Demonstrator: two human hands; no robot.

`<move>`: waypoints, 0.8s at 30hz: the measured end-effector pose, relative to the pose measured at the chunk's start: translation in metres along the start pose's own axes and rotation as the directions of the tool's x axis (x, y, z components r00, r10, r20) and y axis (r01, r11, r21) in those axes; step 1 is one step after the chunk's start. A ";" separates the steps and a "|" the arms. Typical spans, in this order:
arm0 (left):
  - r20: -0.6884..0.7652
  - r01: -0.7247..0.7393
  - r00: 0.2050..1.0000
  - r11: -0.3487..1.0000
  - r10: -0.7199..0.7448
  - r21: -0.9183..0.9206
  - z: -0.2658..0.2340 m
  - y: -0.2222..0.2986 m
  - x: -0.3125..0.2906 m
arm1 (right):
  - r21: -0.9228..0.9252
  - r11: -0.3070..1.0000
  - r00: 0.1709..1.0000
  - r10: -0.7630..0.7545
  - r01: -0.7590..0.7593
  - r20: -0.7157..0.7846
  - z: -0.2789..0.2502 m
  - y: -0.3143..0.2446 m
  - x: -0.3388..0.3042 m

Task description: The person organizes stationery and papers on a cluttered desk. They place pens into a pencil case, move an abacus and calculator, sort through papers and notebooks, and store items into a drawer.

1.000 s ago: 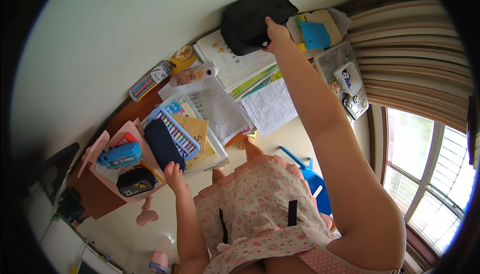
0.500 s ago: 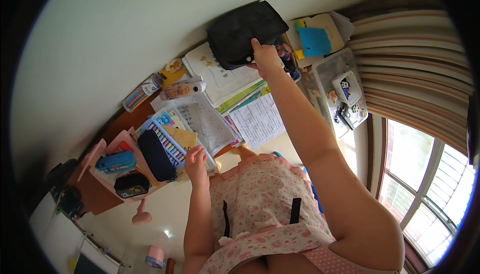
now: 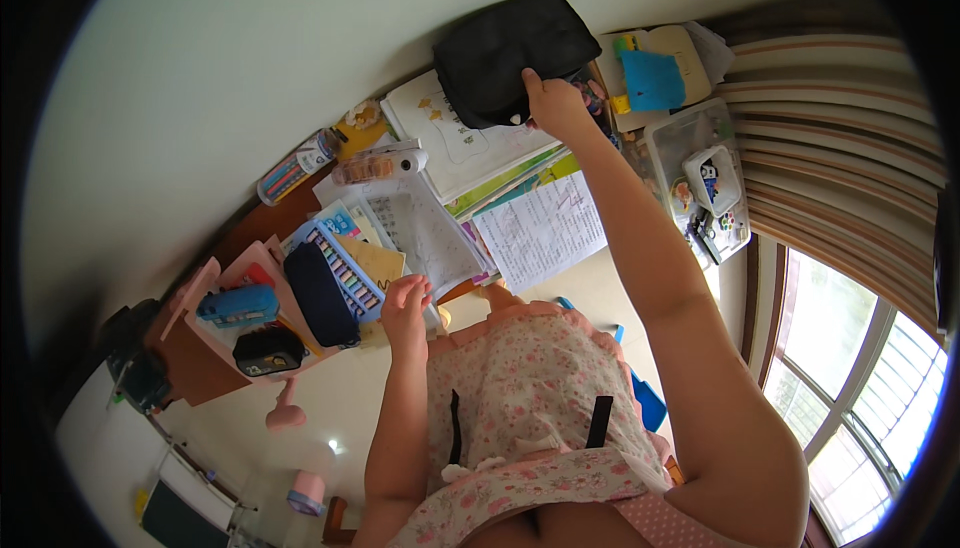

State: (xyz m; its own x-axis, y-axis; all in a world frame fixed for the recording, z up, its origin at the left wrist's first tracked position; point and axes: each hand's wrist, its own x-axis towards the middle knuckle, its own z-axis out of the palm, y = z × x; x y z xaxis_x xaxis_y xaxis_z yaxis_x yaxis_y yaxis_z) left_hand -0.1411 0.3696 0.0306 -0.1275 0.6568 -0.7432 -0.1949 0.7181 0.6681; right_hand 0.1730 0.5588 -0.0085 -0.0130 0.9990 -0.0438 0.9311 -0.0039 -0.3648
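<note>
Black and soft-looking, a pouch [image 3: 505,48] is extending up and left from the right grip [image 3: 556,106], covering part of a white paper pad [image 3: 440,153]. That grip is pinching the pouch's lower right edge, thumb lying on its front, fingers mostly hidden. The left grip [image 3: 404,312] is hovering just beside a dark blue pencil case [image 3: 322,296] above the counter [image 3: 268,224], fingers loosely curled, half open.

Black pouch [image 3: 505,53] — obstacle above drawing [image 3: 462,151]
</note>
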 end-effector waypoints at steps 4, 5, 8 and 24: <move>0.036 0.006 0.999 1.000 -0.007 0.019 0.001 -0.003 -0.002 | -0.021 0.998 0.982 -0.056 0.053 -0.181 0.008 0.000 0.002; 0.046 0.004 0.999 1.000 -0.005 0.016 0.001 -0.004 -0.003 | 0.031 0.999 0.973 -0.007 0.015 -0.231 0.010 -0.003 0.002; 0.060 0.003 0.998 1.000 -0.004 0.014 0.002 -0.005 -0.004 | 0.146 0.988 0.931 0.101 -0.053 -0.350 0.010 -0.014 0.001; 0.198 0.023 0.980 0.999 -0.032 0.048 0.062 0.033 0.006 | 0.525 0.822 0.943 0.318 -0.220 -0.103 -0.012 -0.069 -0.092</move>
State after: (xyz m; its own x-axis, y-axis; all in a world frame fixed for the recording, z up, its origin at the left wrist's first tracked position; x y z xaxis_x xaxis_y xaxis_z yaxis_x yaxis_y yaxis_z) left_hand -0.0879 0.4119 0.0506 0.0736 0.6659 -0.7424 -0.1504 0.7433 0.6518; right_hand 0.1144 0.4672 0.0322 0.3208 0.9451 -0.0616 0.5767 -0.2465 -0.7789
